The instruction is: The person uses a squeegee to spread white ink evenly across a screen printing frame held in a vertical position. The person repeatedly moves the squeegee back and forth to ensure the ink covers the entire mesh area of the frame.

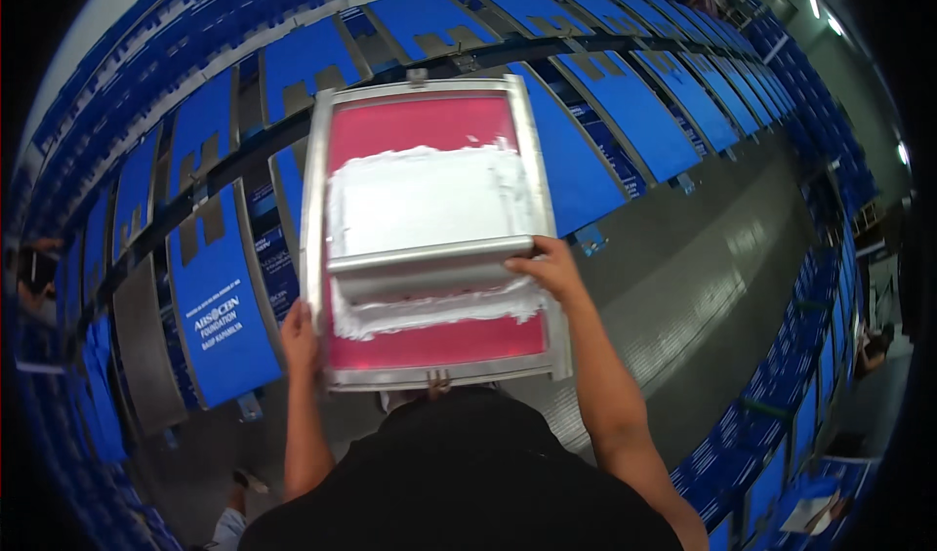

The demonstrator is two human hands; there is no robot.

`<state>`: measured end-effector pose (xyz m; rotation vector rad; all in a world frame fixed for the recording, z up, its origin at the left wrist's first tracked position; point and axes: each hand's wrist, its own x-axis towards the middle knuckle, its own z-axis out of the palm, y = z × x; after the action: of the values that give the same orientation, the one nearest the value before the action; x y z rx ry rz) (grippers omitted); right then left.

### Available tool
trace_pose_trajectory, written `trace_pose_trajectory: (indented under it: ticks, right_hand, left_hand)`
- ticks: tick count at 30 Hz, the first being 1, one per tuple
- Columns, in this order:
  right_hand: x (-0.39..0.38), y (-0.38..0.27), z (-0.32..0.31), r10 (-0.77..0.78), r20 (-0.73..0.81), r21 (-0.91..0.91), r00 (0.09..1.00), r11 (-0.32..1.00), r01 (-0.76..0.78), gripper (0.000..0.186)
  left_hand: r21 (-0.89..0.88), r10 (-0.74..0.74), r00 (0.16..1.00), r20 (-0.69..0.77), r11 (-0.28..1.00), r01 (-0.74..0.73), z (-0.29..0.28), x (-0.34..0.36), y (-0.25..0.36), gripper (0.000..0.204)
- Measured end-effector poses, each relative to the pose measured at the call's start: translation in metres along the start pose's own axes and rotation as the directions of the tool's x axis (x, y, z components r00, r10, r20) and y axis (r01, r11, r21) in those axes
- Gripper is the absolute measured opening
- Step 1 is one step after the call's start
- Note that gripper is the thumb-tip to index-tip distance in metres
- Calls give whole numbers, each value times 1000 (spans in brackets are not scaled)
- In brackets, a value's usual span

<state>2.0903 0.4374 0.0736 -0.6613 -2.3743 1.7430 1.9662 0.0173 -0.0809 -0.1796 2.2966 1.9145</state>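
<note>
A screen printing frame (535, 161) with metal sides and red mesh is held in front of my body. White ink (420, 200) covers the middle of its mesh in a thick, rough-edged patch. Across the lower part of that patch lies a silver squeegee (420, 270), with ink smeared below it. My right hand (549, 266) grips the squeegee's right end. Wrapped round the frame's left side near its lower corner is my left hand (301, 336); part of its fingers is hidden by the frame.
Blue fabric panels on boards (595, 102) stand in long rows to the left and ahead. One blue panel (220, 307) bears white print. A grey floor aisle (683, 287) runs along the right. Other people (874, 349) are at the right and left edges, and a foot (251, 480) shows at lower left.
</note>
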Motion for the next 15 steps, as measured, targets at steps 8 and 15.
trace_pose_trajectory:
  ticks: [8,15]
  right_hand:
    - [70,28,-189,92,48,5,995,996,-92,38]
    - [179,46,-265,199,155,-65,968,979,-191,38]
  left_hand:
    - [-167,-93,993,68,981,103,203,-37,39,45]
    - [-152,-200,979,-44,970,191,306,-32,61,45]
